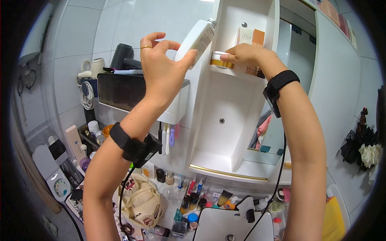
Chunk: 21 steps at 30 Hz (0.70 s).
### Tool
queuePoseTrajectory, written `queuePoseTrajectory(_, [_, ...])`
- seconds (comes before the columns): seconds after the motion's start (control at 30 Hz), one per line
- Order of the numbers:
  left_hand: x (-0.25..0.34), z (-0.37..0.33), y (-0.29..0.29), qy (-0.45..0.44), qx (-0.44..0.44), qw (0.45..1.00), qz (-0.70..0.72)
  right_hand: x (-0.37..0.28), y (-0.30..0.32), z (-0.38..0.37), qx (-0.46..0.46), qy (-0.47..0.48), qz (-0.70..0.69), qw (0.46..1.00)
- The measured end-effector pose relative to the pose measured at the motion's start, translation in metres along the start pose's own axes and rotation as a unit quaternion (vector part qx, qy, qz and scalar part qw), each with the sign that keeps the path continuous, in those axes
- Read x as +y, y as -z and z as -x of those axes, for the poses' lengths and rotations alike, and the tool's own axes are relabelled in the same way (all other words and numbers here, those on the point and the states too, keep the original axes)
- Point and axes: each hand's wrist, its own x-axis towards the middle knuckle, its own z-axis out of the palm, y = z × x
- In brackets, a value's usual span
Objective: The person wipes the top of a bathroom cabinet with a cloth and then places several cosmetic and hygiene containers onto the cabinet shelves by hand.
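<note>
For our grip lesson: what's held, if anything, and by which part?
Left hand: white bottle, by its lower part. Right hand touches a jar; grip unclear.

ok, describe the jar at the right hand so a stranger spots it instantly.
Find the tall, open white cabinet right of centre. At the left end of its shelf, the right hand touches a squat round jar. White above and gold below, it differs from the upright orange box nearby.

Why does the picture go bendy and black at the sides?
Head view: the fisheye lens bows straight lines, as on the tiled wall at left; head view: black corners lie outside its round image; head view: the white bottle in the left hand looks fairly sharp.
</note>
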Motion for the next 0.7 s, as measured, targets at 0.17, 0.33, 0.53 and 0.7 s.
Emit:
queuePoseTrajectory(0.17, [-0.005,0.003,-0.002,-0.004,-0.003,1.0,0.001,-0.008,0.002,0.004,0.022,0.0,0.024,0.999])
queuePoseTrajectory(0.33, [0.001,0.003,-0.009,0.002,0.001,1.0,0.02,0.009,-0.01,0.002,0.208,0.062,-0.061,0.974])
queuePoseTrajectory(0.53, [0.01,0.009,-0.014,0.033,-0.029,0.996,0.073,0.048,-0.006,-0.015,0.417,-0.104,0.166,0.888])
queuePoseTrajectory(0.7, [0.006,0.018,-0.011,0.022,-0.055,0.995,0.082,0.038,0.007,-0.025,0.396,-0.117,0.075,0.908])
